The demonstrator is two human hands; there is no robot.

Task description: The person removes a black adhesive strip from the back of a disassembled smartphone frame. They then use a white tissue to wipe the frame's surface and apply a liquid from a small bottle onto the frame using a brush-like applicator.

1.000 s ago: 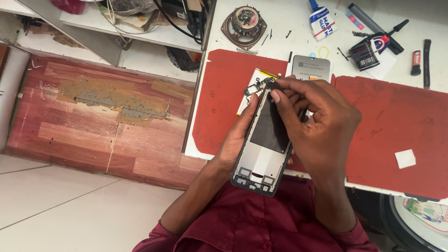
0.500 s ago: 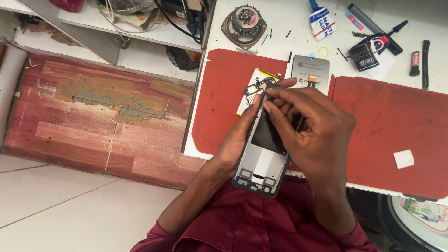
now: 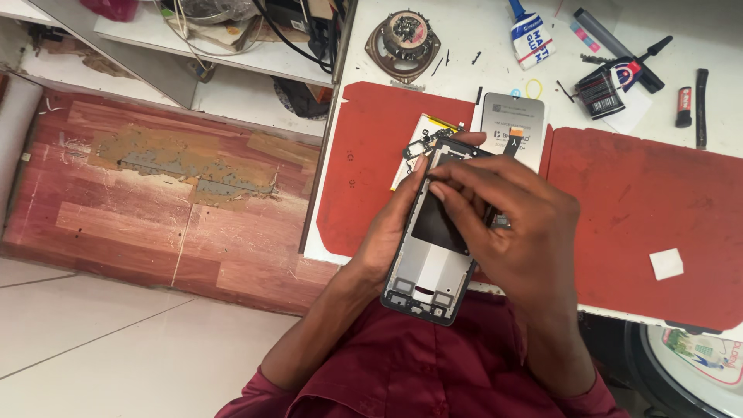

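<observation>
The left hand (image 3: 391,232) cradled a phone frame (image 3: 435,232) from beneath and along its left edge, fingers curled shut around it, holding it tilted above the near edge of the white table (image 3: 464,46). The right hand (image 3: 515,232) lay over the frame's right side, its fingertips (image 3: 443,188) pinched together on something small near the upper middle of the frame (too small to make out what). A small circuit board (image 3: 418,147) with a flex hung at the frame's top left corner, just above a yellowish battery (image 3: 429,124) lying on the left red mat (image 3: 371,155). A grey display panel (image 3: 515,116) with an orange flex lay between the two mats; a second red mat (image 3: 642,209) carried a white square pad (image 3: 665,264). Farther back sat a round speaker (image 3: 402,39), a glue tube (image 3: 528,35) and a black tool (image 3: 700,97). The frame was held over the table edge, so a slipping grip could have dropped it to the floor; a hard pinch or pull could likely have torn the dangling flex or bent the thin frame.
</observation>
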